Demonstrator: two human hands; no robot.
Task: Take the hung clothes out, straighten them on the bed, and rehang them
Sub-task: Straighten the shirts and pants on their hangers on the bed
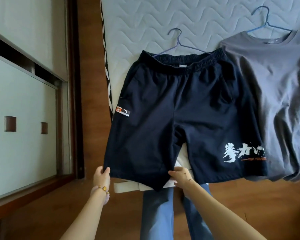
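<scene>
The left hand pinches the outer corner of one leg hem of the navy shorts. The right hand grips the inner end of that same hem, and the cloth lies flat between the two holds. Away from both grips the shorts lie spread on the bed (waistband at the far end, on a blue hanger), and out past the right hand's hold a grey T-shirt lies against them.

Grey T-shirt cut off at right edge; hanger shoulders hidden inside shorts.
</scene>
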